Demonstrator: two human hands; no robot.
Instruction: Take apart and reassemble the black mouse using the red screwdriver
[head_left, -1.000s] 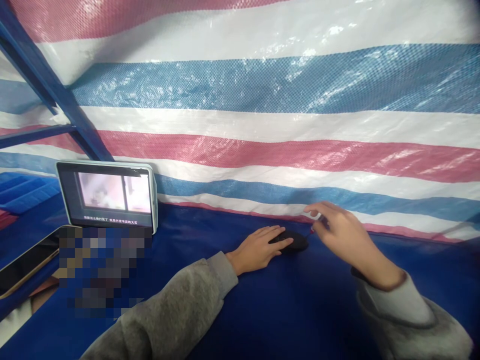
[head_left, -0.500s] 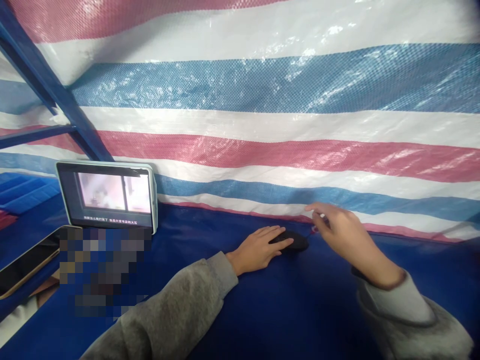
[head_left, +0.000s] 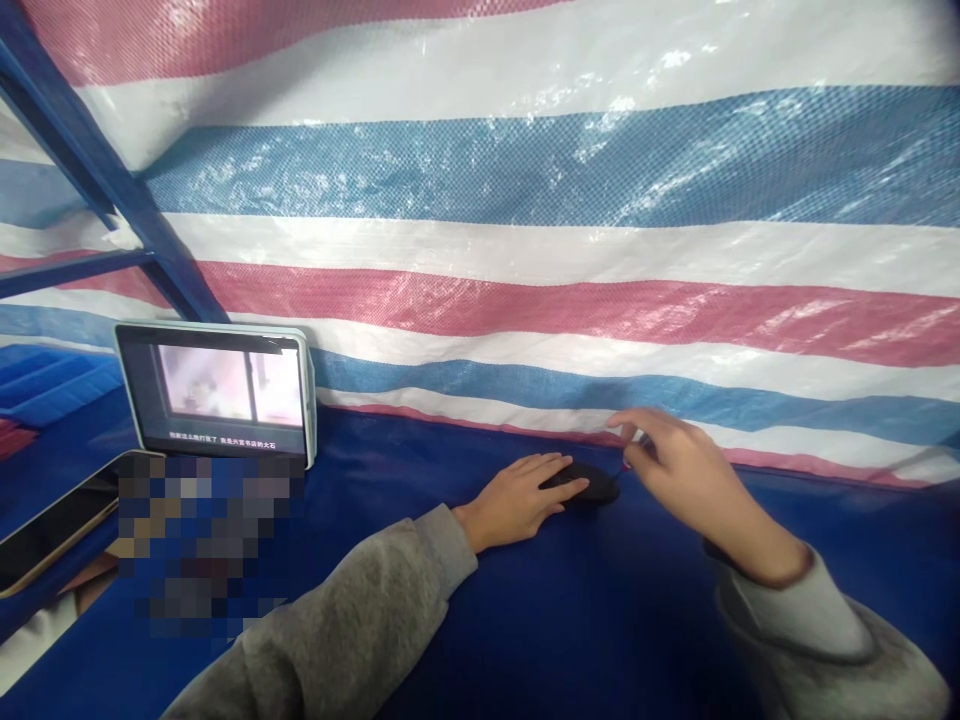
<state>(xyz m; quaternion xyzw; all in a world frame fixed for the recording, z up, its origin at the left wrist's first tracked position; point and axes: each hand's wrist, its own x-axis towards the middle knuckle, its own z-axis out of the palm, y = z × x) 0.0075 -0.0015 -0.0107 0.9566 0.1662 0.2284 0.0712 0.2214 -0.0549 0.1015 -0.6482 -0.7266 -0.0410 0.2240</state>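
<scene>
My left hand lies palm down on the blue surface. Its fingers are over the near end of a small black oval object, holding it against the surface. What kind of object this is, I cannot make out. My right hand is raised just right of it, with thumb and index finger bent together in a pinch. A thin dark line and a small reddish bit show between the object and these fingertips. Whatever the pinch holds is too small to name.
A tablet playing a video leans at the left, with a phone lying in front of it. Beside them is a pixelated patch. Blue trays sit at far left, under a blue metal frame. A striped tarp hangs behind.
The fingers of my right hand have drawn slightly closer together, and less of the reddish bit shows. My left hand and the black object stay almost in place.
</scene>
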